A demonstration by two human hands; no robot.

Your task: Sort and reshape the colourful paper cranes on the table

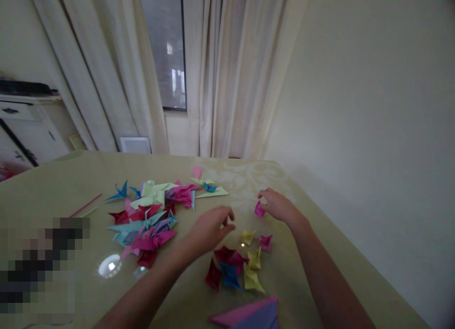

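Note:
My right hand (279,205) pinches a small pink folded paper piece (259,210) at the right side of the table. My left hand (211,228) hovers near the middle, fingers loosely curled and apart, with nothing visible in it. Below the hands lies a loose group of small folded paper pieces: yellow ones (254,259), red ones (213,275), a blue one (230,275) and a pink one (265,242). To the left of my left hand is a heap of larger origami cranes in several colours, among them a pale green crane (154,194) and a pink crane (145,241).
The table (309,291) has a patterned cloth under a shiny cover. A larger pink and purple folded paper (249,315) lies at the near edge. Thin strips, one pink (85,205), lie left. Curtains (241,73) and a wall (373,106) stand behind and right.

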